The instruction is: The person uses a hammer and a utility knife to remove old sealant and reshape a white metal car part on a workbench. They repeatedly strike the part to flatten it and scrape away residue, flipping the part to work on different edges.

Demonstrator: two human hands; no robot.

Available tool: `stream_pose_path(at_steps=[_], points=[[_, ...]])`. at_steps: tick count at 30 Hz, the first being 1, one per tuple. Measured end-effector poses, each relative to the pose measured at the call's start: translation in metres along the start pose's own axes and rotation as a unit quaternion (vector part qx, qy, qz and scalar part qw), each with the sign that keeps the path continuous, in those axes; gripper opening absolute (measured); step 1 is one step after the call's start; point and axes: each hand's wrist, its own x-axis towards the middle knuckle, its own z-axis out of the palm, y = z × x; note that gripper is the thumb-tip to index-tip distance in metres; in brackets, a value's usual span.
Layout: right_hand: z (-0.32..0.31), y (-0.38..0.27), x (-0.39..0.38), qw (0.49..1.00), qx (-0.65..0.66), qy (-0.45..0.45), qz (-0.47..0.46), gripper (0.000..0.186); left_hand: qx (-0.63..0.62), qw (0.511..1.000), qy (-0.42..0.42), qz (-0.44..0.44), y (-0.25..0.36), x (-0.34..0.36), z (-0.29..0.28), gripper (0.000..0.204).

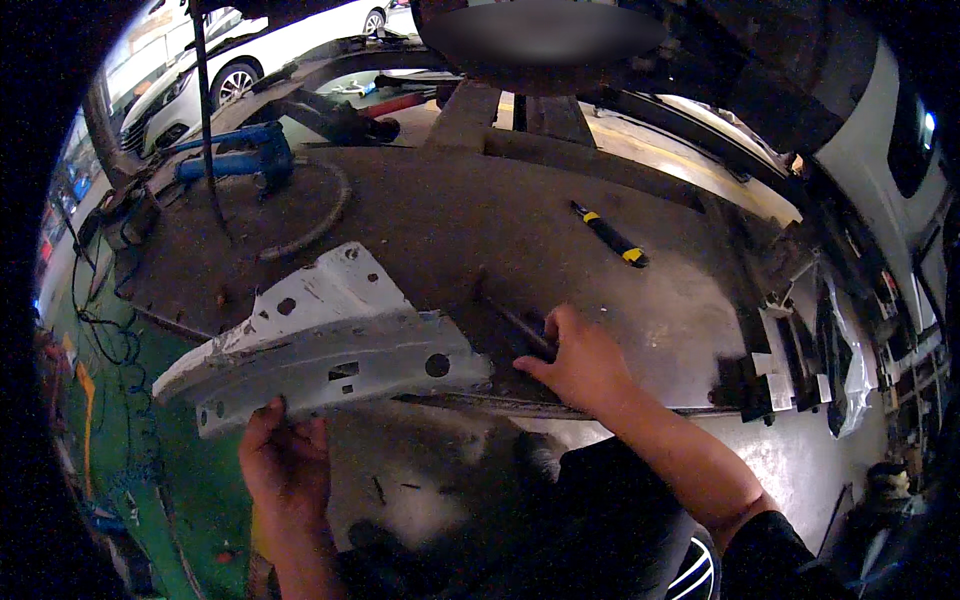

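My left hand (285,455) is closed on the lower edge of a grey-white sheet-metal car body panel (400,345). The panel is tilted, pierced with round and square holes, and overhangs the front edge of the dark metal worktable (420,205). My right hand (585,365) is closed around a slim dark rod-like tool (518,322), just right of the panel. The tool's far end fades into the dark tabletop, so its exact kind is unclear. Beyond my right hand lies a black and yellow utility knife (610,235), touched by neither hand.
A blue tool (240,160) with a grey hose (335,215) rests at the table's far left. Dark metal beams (540,148) line its far side. A white car (190,90) stands behind. Coiled cables (130,400) hang at the left, above green floor.
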Motion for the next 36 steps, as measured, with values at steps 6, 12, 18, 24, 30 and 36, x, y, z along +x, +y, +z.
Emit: stream_pose_path(at_steps=[6,12,18,24,30,36], points=[[0.007,0.006,-0.002,0.985,0.093,-0.047,-0.135,0.058,-0.017,0.999,-0.037,-0.022,-0.005,-0.005,-0.018,0.026],[0.018,0.038,0.009,0.966,0.236,-0.045,-0.095,0.042,0.015,0.981,-0.105,-0.163,-0.064,-0.034,-0.001,0.030],[-0.029,0.072,0.005,0.921,0.387,0.048,0.019,0.031,0.315,0.928,-0.197,-0.028,-0.150,-0.025,-0.025,0.026],[-0.039,0.102,-0.020,0.919,0.366,0.139,0.048,0.025,0.026,0.962,-0.066,-0.263,-0.154,-0.039,0.040,0.033],[-0.039,0.102,-0.033,0.873,0.470,0.094,0.095,0.027,0.084,0.968,-0.021,-0.234,-0.158,-0.037,0.055,0.036],[-0.041,0.100,-0.036,0.892,0.424,0.132,0.089,0.026,0.180,0.962,0.005,-0.206,-0.164,-0.032,0.056,0.032]])
